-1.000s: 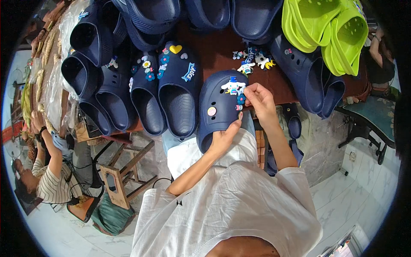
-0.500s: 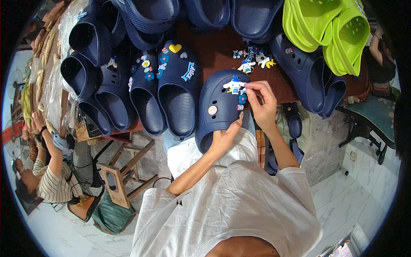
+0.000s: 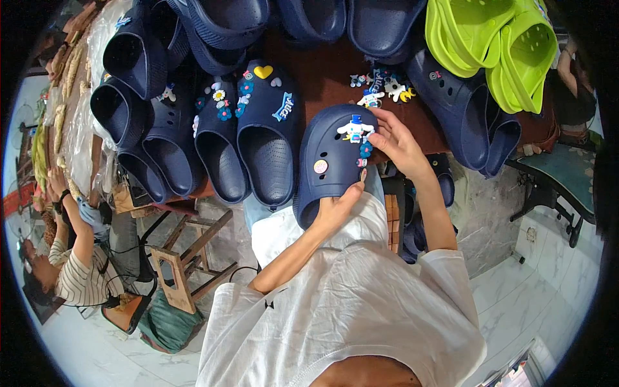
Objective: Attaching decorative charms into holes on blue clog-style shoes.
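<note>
Gripping the navy clog point(image 3: 338, 161) with the left hand point(image 3: 340, 208): fingers tucked into the foot opening, thumb on the outside of the upper. Right hand point(image 3: 394, 143) sits along the clog's right side, fingertips at the toe's edge, thumb beside the charms; cannot tell how firmly it holds. Clog is over the lap at the near edge of the dark red-brown desk point(image 3: 322, 80), toe pointing away from the person. On its upper: a white long-eared figure charm point(image 3: 355, 131) with blue hat, a blue flower charm point(image 3: 365, 151) below that, a small pink-and-white charm point(image 3: 362, 162), and a round pink charm point(image 3: 320, 167) at left. Some holes bare. Loose charms point(image 3: 390, 90) lie in a cluster beyond the toe. Just left, a decorated navy pair point(image 3: 267, 119) with yellow heart point(image 3: 263, 72) and flowers. Lime-green clogs point(image 3: 514, 71) upper right, near more navy clogs point(image 3: 446, 90). Far left, a co-worker in a striped shirt point(image 3: 82, 280).
</note>
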Action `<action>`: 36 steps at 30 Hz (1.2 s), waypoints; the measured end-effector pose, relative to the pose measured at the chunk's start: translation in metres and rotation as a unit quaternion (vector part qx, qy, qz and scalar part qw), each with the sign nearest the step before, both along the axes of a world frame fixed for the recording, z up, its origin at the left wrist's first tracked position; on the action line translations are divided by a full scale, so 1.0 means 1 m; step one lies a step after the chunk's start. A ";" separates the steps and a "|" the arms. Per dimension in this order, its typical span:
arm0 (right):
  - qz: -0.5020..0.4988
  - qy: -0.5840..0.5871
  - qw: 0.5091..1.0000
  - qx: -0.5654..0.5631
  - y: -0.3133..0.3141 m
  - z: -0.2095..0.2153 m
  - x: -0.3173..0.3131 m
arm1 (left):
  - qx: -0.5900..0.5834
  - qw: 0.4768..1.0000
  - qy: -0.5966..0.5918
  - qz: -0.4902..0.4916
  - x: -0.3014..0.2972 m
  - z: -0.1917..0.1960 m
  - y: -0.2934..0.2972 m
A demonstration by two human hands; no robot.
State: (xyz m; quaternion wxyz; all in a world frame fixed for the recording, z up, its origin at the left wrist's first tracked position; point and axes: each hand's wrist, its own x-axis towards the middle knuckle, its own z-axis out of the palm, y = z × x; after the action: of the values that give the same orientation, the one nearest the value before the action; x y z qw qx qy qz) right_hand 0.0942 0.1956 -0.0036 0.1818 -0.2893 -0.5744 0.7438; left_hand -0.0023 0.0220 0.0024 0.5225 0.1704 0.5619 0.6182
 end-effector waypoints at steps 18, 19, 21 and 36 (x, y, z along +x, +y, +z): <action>0.089 -0.006 0.996 0.030 0.003 0.013 -0.008 | -0.010 1.000 0.013 -0.008 0.000 -0.002 -0.002; 0.078 -0.008 0.996 0.032 0.001 0.013 -0.008 | -0.010 1.000 0.013 -0.008 0.000 -0.002 -0.001; 0.055 0.009 0.998 0.041 -0.003 0.005 -0.010 | -0.031 0.997 -0.075 0.013 -0.001 -0.003 -0.001; -0.129 -0.030 0.974 0.182 -0.018 0.006 -0.005 | 0.013 0.981 -0.166 0.101 -0.001 -0.009 0.001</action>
State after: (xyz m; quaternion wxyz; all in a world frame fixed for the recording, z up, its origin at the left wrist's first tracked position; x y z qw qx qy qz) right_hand 0.0891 0.1779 0.0023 0.3086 -0.3446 -0.6635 0.5881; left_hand -0.0029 0.0226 -0.0062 0.5408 0.0146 0.4734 0.6952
